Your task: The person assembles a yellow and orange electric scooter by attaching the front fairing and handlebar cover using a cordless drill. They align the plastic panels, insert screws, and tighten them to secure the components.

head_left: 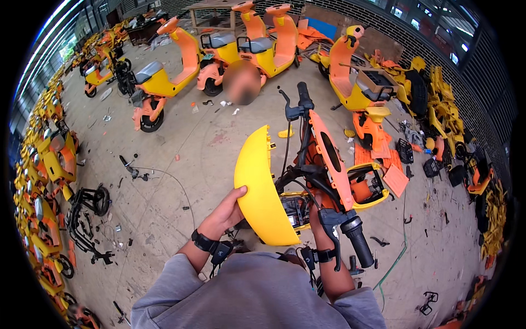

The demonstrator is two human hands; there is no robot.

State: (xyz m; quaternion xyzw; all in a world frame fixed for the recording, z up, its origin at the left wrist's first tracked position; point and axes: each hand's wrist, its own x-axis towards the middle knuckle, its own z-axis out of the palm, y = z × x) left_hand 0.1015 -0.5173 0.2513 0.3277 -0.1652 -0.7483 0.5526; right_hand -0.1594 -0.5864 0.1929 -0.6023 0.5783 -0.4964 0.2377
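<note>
My left hand (227, 210) grips the outer side of a curved yellow plastic cover (258, 192), thumb on its face and the other fingers hidden behind it. The cover stands on edge beside the scooter's handlebar (312, 178), apart from the orange panel (332, 156) on the handlebar's other side. My right hand (315, 215) reaches in between the cover and the handlebar, its fingers hidden by the frame and cables. Nearest me is a black rubber grip (359, 244) with a brake lever (330, 227); the other grip (304, 94) points away. An open yellow-rimmed housing (368, 185) sits to the right.
Several yellow and orange scooters (175, 60) stand ahead. Loose yellow body parts (444, 109) are heaped along the right wall. A black frame (82, 219) lies on the floor at left, near a cable with a lever (131, 170). A green cord (395, 263) runs across the floor at right.
</note>
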